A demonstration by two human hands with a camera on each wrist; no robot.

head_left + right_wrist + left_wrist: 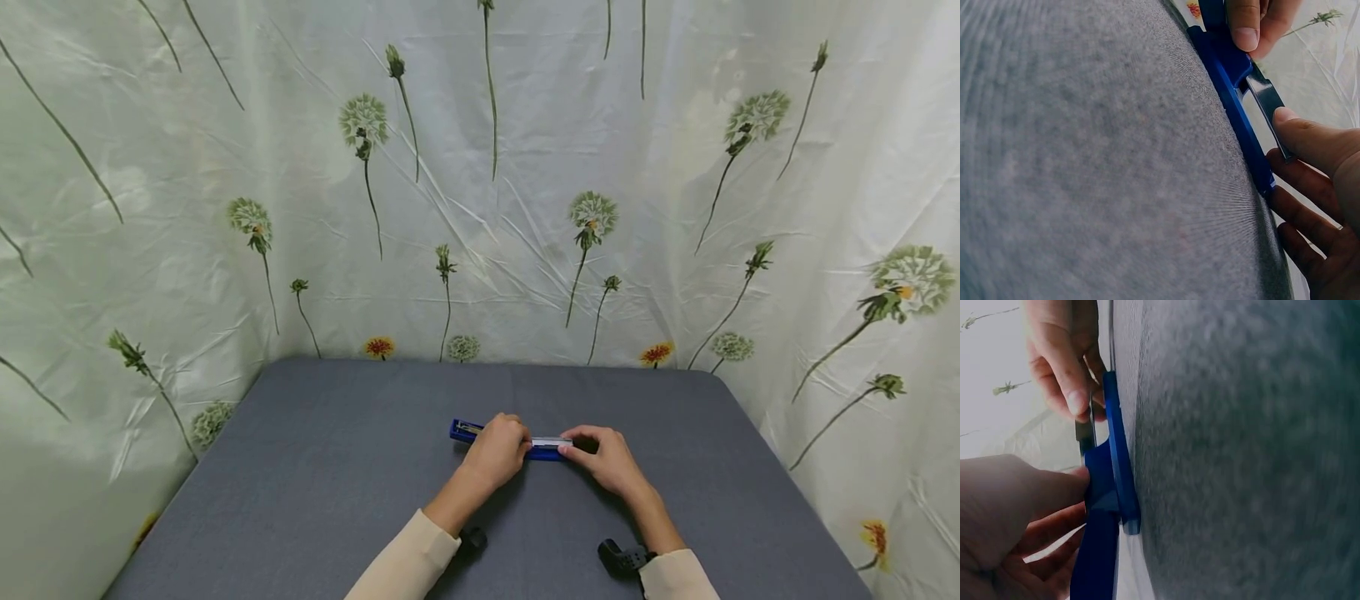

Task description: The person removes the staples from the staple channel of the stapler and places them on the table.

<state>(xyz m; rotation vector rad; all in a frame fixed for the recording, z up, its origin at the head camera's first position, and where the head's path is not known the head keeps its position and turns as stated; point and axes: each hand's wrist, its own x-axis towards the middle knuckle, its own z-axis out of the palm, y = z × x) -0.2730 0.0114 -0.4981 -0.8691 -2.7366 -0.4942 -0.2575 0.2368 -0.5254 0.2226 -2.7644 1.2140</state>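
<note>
A blue stapler [545, 455] lies on the grey-covered table, its top cover swung wide open toward the left. My left hand [497, 450] grips the stapler's blue body near the hinge, thumb on one side and fingers on the other. At the other end, the right hand [609, 458] pinches the tip of the metal staple magazine [1265, 100] between thumb and fingers. The magazine stands angled a little above the blue base [1244, 140], with a gap between them. In the right wrist view, other fingers of the right hand are at the base's end.
The grey cloth-covered table [300, 500] has its far edge against a pale curtain [510, 250] printed with dandelions. More curtain hangs at both sides. Black wrist straps with dark mounts [622, 558] sit near both cuffs.
</note>
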